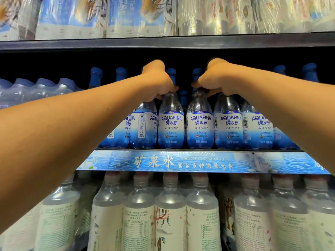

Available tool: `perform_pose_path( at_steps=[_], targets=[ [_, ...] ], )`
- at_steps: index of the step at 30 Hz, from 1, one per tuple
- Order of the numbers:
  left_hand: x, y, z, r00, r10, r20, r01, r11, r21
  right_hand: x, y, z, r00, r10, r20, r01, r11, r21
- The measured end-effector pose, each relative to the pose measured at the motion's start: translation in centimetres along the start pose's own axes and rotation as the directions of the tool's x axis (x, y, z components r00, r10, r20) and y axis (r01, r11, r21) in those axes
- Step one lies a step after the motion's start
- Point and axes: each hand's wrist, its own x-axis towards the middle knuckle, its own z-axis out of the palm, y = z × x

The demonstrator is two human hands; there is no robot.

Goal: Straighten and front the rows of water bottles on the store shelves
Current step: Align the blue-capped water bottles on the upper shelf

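Note:
A front row of blue-labelled Aquafina bottles (199, 127) stands along the middle shelf's edge, with more blue-capped bottles behind in the dark. My left hand (159, 80) grips the neck and cap of one front bottle (171, 127). My right hand (215, 78) grips the top of a front bottle (227, 128) just right of centre. The fingers of both hands curl over the caps, which are hidden. One bottle (144, 129) to the left shows its back label, turned away from the front.
A blue price strip (181, 161) fronts the middle shelf. Shrink-wrapped packs with blue caps (36, 89) fill the shelf's left. White-labelled wrapped bottles (170, 214) crowd the shelf below. Wrapped packs (108, 15) sit on the dark upper shelf (163, 42) close above my hands.

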Motion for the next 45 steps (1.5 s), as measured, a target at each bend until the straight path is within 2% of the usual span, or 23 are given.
perform_pose_path(
  at_steps=[5, 18, 27, 30, 34, 38, 42, 45],
  targets=[
    [0.1, 0.0, -0.1, 1.000, -0.002, 0.005, 0.002, 1.000, 0.006, 0.0, 0.1, 0.1, 1.000, -0.018, -0.002, 0.018, 1.000, 0.003],
    [-0.3, -0.1, 0.2, 0.996, 0.064, -0.069, -0.050, 0.979, 0.196, 0.0, 0.8, 0.2, 0.999, -0.048, -0.007, 0.048, 0.999, 0.014],
    [0.4, -0.6, -2.5, 0.994, 0.073, -0.079, -0.074, 0.997, -0.003, -0.6, 1.0, -3.4, 0.995, -0.101, -0.009, 0.101, 0.995, -0.007],
    [-0.4, -1.2, -3.6, 0.988, 0.102, -0.118, -0.104, 0.995, -0.011, -1.6, 1.2, -3.4, 0.988, -0.144, -0.056, 0.141, 0.988, -0.056],
    [-1.8, -2.6, -5.6, 0.963, 0.163, -0.216, -0.151, 0.986, 0.072, -2.8, 0.8, -1.9, 0.967, -0.243, -0.073, 0.238, 0.969, -0.071],
    [-2.6, -4.6, -7.8, 0.932, 0.182, -0.314, -0.129, 0.975, 0.183, -3.6, -0.4, 0.8, 0.959, -0.280, -0.047, 0.279, 0.960, -0.028],
    [-2.6, -6.8, -10.3, 0.932, 0.179, -0.316, -0.105, 0.965, 0.239, -4.4, -2.4, 3.7, 0.956, -0.293, -0.021, 0.294, 0.956, 0.011],
    [-2.1, -8.1, -12.3, 0.931, 0.171, -0.324, -0.097, 0.968, 0.233, -4.9, -4.5, 5.1, 0.951, -0.304, -0.057, 0.302, 0.952, -0.043]
  ],
)
